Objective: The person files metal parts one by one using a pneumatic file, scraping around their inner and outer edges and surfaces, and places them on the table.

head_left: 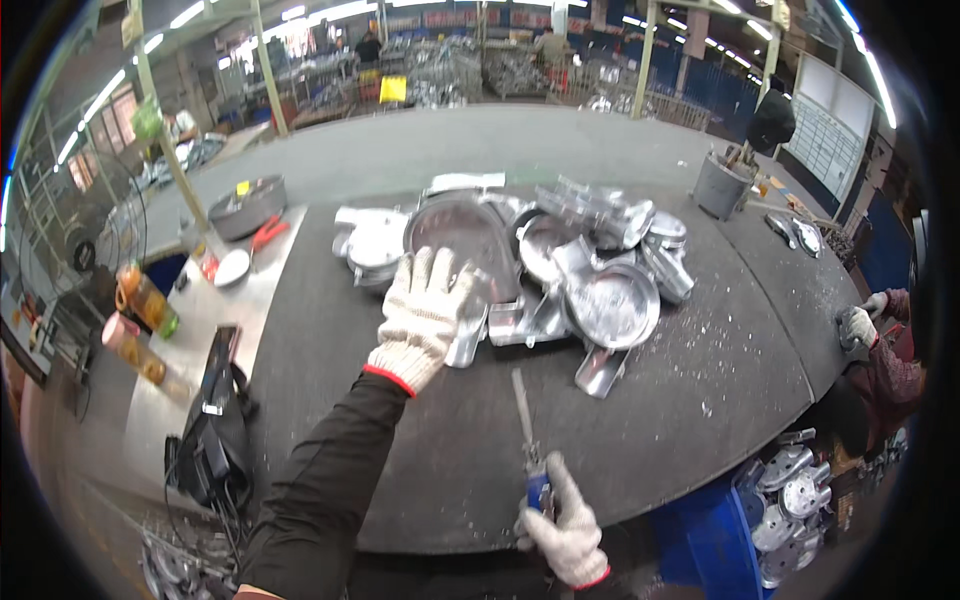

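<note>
Left hand over the metal parts, right hand holding a tool

We look down at a dark surface [440, 490] with a heap of shiny metal parts [615, 305] near its middle, lying tilted and overlapping, some round like shallow pans, others with stubby arms. Our left hand [425, 310], in a pale knitted glove, reaches to the near left side of the heap. Its fingers are stretched out and slightly spread, over the near edge of a large round part [455, 225]; we cannot tell whether they touch it, and they grip nothing.

Our right hand [565, 535], also gloved, is at the near edge, well apart from the heap. Its fingers close around the blue handle of a tool [538, 488], whose long, narrow grey blade points away from us, toward the parts. No part is next to the blade.

We judge the step in hand to be reaching for a part, with the tool held ready. The next move seems to call for the left fingers to close on one part's rim and free it gently, since the parts lean on each other, while the blade stays clear of the left hand.

At the lower right is a blue bin [705, 535], with more parts inside or just beside it. Farther right, a co-worker's gloved hands [858, 325] are at the surface's edge.
</note>
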The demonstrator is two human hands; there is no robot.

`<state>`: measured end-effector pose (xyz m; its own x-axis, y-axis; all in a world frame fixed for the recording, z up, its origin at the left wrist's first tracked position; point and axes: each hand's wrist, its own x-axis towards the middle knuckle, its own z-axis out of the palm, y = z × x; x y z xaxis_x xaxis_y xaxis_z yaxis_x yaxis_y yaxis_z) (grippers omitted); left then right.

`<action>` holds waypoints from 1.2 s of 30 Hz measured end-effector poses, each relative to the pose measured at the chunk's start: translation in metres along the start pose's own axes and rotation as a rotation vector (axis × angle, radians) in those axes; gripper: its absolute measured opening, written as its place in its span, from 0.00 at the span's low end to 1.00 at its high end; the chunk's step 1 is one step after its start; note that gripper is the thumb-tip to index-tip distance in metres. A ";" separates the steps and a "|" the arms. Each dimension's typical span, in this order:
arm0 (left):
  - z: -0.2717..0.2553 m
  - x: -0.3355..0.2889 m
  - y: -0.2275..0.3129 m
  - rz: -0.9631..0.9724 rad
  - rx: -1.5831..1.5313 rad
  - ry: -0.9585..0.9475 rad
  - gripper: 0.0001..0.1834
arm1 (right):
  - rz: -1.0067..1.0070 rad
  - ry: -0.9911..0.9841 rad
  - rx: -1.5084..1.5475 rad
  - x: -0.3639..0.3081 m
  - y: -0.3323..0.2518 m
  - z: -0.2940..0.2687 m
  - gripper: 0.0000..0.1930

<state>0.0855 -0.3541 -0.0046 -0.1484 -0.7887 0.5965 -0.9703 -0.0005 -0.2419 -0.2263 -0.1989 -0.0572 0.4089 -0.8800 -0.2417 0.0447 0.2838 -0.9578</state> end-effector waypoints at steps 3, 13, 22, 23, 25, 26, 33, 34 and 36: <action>0.043 0.022 -0.042 0.059 0.192 -0.249 0.18 | 0.044 -0.018 -0.179 -0.004 -0.018 0.003 0.45; -0.059 -0.103 0.011 -0.218 -0.119 0.094 0.16 | -0.218 -0.064 -0.213 0.003 0.023 -0.015 0.45; -0.129 -0.255 0.091 -0.313 -0.322 -0.170 0.17 | -0.251 -0.138 -0.242 0.008 0.030 -0.029 0.46; -0.133 -0.254 0.080 -0.280 -0.409 -0.206 0.16 | -0.187 -0.198 -0.147 0.009 0.024 -0.029 0.46; -0.133 -0.261 0.068 -0.270 -0.509 -0.198 0.15 | -0.074 -0.324 0.011 0.012 0.016 -0.036 0.45; -0.127 -0.266 0.063 -0.283 -0.520 -0.164 0.15 | 0.135 -0.363 -0.010 0.005 0.001 -0.038 0.45; -0.124 -0.301 0.053 -0.478 -0.685 -0.054 0.31 | 0.231 -0.572 -0.381 -0.061 -0.029 -0.054 0.40; -0.122 -0.302 0.046 -0.450 -0.750 -0.069 0.31 | 0.243 -0.562 -0.407 -0.068 -0.034 -0.054 0.40; -0.123 -0.302 0.041 -0.415 -0.716 -0.072 0.30 | 0.369 -0.533 -0.770 -0.080 -0.047 -0.050 0.37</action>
<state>0.0671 -0.0400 -0.1006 0.2371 -0.8481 0.4738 -0.8339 0.0725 0.5472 -0.3066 -0.1604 -0.0004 0.6415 -0.4480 -0.6227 -0.6913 0.0144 -0.7224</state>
